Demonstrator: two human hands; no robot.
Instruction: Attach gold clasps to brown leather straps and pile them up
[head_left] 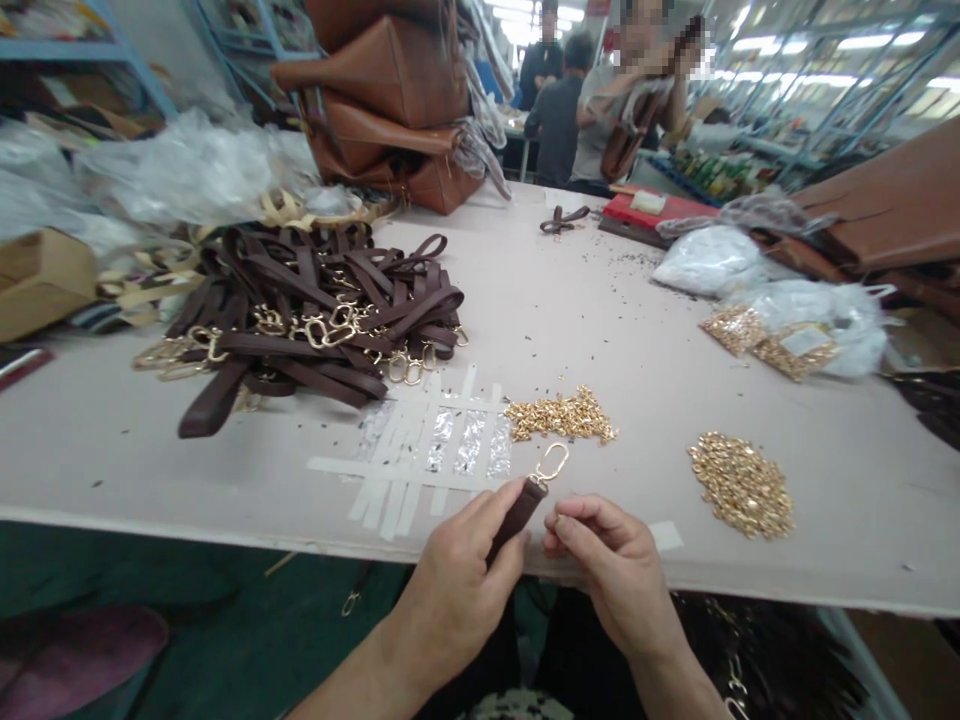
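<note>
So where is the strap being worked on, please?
In the head view, the dark brown strap is low centre, in the left hand, beside the right hand.

Bright ceiling lights (879,41), blurred edges

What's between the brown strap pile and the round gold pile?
In the head view, a longer gold heap and a taped patch lie between the strap pile and round pile.
</note>
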